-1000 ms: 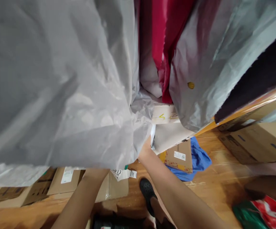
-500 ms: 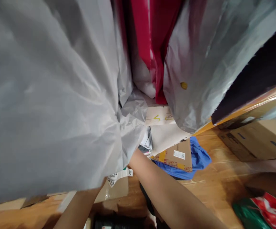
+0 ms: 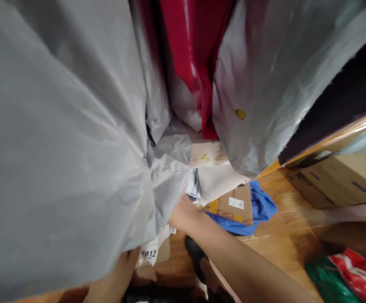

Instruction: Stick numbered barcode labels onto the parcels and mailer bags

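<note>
Filling the left side, a large grey plastic bag [image 3: 84, 168] carried no writing that showed on its creased face. Under its lower edge came the left forearm [image 3: 111, 280]; the hand itself was hidden behind the plastic, so how its fingers stood could not be told. Just right of that forearm, beside the bag's lower edge, a white label [image 3: 149, 252] read "5012" in bold black figures, with smaller print too fine to read. The right hand [image 3: 180, 212] reached in at the bag's lower right edge, its wrist and back visible, its fingers covered by the grey plastic; whether they gripped it could not be seen.

Above, a magenta bag [image 3: 201, 75] hung down to the upper edge of a white box [image 3: 206, 155], which bore yellow handwritten strokes, not clearly legible. Next to it, a second grey bag [image 3: 252, 97] had a small yellow spot and no lettering in sight. Below, a brown carton [image 3: 241, 195] with yellow tape and a white barcode label lay on blue plastic [image 3: 261, 206], which showed past the carton's right and lower edges. Farther right, a cardboard box [image 3: 343, 181] on the wooden floor [image 3: 280, 231] had a blue oval logo near its right edge and blue bars. Rightmost, a red-and-green bag [image 3: 347, 273] showed white lettering, cut off and unreadable.
</note>
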`<state>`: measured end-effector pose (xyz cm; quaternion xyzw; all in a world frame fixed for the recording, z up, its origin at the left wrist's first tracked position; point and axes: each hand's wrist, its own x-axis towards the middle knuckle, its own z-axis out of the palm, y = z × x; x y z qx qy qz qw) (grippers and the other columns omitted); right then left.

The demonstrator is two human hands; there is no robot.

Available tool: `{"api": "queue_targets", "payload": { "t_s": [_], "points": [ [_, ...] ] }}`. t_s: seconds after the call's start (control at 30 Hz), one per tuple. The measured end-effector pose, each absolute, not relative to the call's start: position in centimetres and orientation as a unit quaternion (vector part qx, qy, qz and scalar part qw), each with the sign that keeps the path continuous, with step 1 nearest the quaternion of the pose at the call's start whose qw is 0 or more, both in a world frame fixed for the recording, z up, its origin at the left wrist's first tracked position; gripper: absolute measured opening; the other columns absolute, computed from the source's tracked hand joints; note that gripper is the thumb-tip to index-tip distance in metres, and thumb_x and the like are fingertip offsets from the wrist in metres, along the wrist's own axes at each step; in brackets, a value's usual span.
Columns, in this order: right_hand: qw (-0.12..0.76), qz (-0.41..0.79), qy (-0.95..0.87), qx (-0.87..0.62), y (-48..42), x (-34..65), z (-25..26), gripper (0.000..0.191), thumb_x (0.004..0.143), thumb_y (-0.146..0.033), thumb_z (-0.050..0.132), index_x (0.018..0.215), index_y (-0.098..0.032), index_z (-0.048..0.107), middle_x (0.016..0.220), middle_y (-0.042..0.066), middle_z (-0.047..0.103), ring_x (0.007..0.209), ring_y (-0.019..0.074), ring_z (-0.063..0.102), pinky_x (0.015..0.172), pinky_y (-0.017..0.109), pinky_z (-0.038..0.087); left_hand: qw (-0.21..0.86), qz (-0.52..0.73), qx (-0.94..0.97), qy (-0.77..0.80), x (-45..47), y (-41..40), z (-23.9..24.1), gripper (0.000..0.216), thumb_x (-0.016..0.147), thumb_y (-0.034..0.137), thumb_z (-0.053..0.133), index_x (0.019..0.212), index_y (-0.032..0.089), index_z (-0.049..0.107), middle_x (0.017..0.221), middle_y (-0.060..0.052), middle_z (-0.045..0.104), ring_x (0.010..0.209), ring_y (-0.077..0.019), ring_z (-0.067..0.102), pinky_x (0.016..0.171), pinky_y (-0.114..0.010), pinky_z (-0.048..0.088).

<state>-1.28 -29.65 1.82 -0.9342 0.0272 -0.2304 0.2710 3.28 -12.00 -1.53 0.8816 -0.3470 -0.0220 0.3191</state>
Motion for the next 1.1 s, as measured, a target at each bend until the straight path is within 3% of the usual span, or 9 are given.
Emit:
{"api": "queue_targets", "payload": {
  "t_s": [0.07, 0.13, 0.23, 0.33, 0.47, 0.57, 0.7, 0.83, 1.1],
  "points": [
    [0.315, -0.258, 0.039, -0.913, -29.5, -3.3, 2.6, 0.021, 0.082, -0.011, 0.05, 0.092, -0.018, 0.067, 0.108, 0.01, 0.064, 0.098, 0.0247, 0.059, 0.092, 0.044, 0.043, 0.357, -0.049, 0.868, -0.341, 3.4, -12.1, -1.1, 0.031, 0.083, 0.044, 0.05, 0.091, 0.02, 0.068, 0.089, -0.006, 0.071, 0.082, -0.0223, 0.065, 0.07, -0.028, 0.051],
    [0.432, -0.257, 0.059, -0.862, -29.2, -5.3, 3.1, 0.022, 0.084, -0.018, 0.052, 0.103, -0.018, 0.064, 0.108, 0.009, 0.065, 0.095, 0.022, 0.059, 0.085, 0.038, 0.047, 0.394, -0.081, 0.851, -0.338, 3.2, -12.6, -0.9, 0.033, 0.083, 0.044, 0.048, 0.091, 0.019, 0.068, 0.084, -0.005, 0.071, 0.079, -0.0206, 0.065, 0.071, -0.027, 0.052],
    [0.588, -0.212, 0.108, -0.773, -28.3, -6.9, 2.3, 0.019, 0.085, -0.026, 0.055, 0.102, -0.021, 0.064, 0.092, 0.003, 0.067, 0.081, 0.0166, 0.06, 0.073, 0.029, 0.049, 0.444, -0.12, 0.827, -0.324, 2.5, -13.9, -0.7, 0.034, 0.082, 0.046, 0.049, 0.089, 0.019, 0.069, 0.08, -0.003, 0.071, 0.076, -0.019, 0.064, 0.07, -0.026, 0.052],
    [0.645, -0.262, 0.195, -0.691, -27.6, -7.1, 0.4, 0.011, 0.084, -0.028, 0.057, 0.084, -0.021, 0.066, 0.082, 0.002, 0.063, 0.077, 0.0159, 0.058, 0.07, 0.027, 0.047, 0.483, -0.147, 0.812, -0.292, 1.4, -15.2, -0.8, 0.03, 0.079, 0.045, 0.055, 0.085, 0.019, 0.068, 0.075, -0.001, 0.07, 0.072, -0.0175, 0.063, 0.066, -0.024, 0.051],
    [0.74, -0.291, 0.256, -0.55, -27.3, -6.8, -1.3, 0.017, 0.073, -0.031, 0.069, 0.086, -0.022, 0.061, 0.071, -0.002, 0.061, 0.064, 0.0134, 0.055, 0.063, 0.026, 0.046, 0.521, -0.164, 0.805, -0.232, 0.3, -16.5, -1.1, 0.027, 0.079, 0.044, 0.057, 0.069, 0.019, 0.062, 0.054, 0.003, 0.06, 0.053, -0.0121, 0.054, 0.049, -0.019, 0.044],
    [0.763, -0.289, 0.263, -0.515, -27.1, -6.7, -1.5, 0.019, 0.069, -0.03, 0.073, 0.077, -0.022, 0.059, 0.062, -0.004, 0.057, 0.056, 0.0115, 0.052, 0.056, 0.024, 0.043, 0.55, -0.175, 0.793, -0.194, -0.1, -17.2, -1.5, 0.03, 0.079, 0.046, 0.056, 0.067, 0.019, 0.061, 0.05, 0.004, 0.056, 0.048, -0.0115, 0.051, 0.046, -0.019, 0.042],
    [0.78, -0.285, 0.262, -0.492, -27.0, -6.8, -1.2, 0.023, 0.064, -0.027, 0.078, 0.077, -0.022, 0.06, 0.066, -0.004, 0.058, 0.059, 0.012, 0.053, 0.059, 0.025, 0.043, 0.584, -0.207, 0.766, -0.171, -0.3, -17.8, -1.7, 0.035, 0.078, 0.05, 0.055, 0.086, 0.017, 0.065, 0.066, -0.001, 0.068, 0.06, -0.0165, 0.061, 0.056, -0.024, 0.05],
    [0.818, -0.238, 0.25, -0.46, -27.1, -7.0, -1.0, 0.021, 0.066, -0.031, 0.077, 0.078, -0.021, 0.063, 0.065, -0.003, 0.059, 0.061, 0.0133, 0.054, 0.063, 0.027, 0.045, 0.589, -0.224, 0.759, -0.161, -0.1, -17.6, -1.9, 0.035, 0.078, 0.05, 0.056, 0.085, 0.017, 0.068, 0.067, -0.002, 0.07, 0.064, -0.0183, 0.063, 0.06, -0.026, 0.052],
    [0.741, -0.267, 0.29, -0.544, -25.7, -6.9, -1.4, 0.015, 0.069, -0.029, 0.072, 0.072, -0.02, 0.061, 0.059, -0.004, 0.056, 0.054, 0.0125, 0.051, 0.053, 0.024, 0.042, 0.56, -0.167, 0.802, -0.122, -0.6, -16.4, -2.4, 0.032, 0.079, 0.049, 0.055, 0.078, 0.019, 0.066, 0.053, 0.002, 0.063, 0.052, -0.0157, 0.058, 0.047, -0.023, 0.045]
  ]
}}
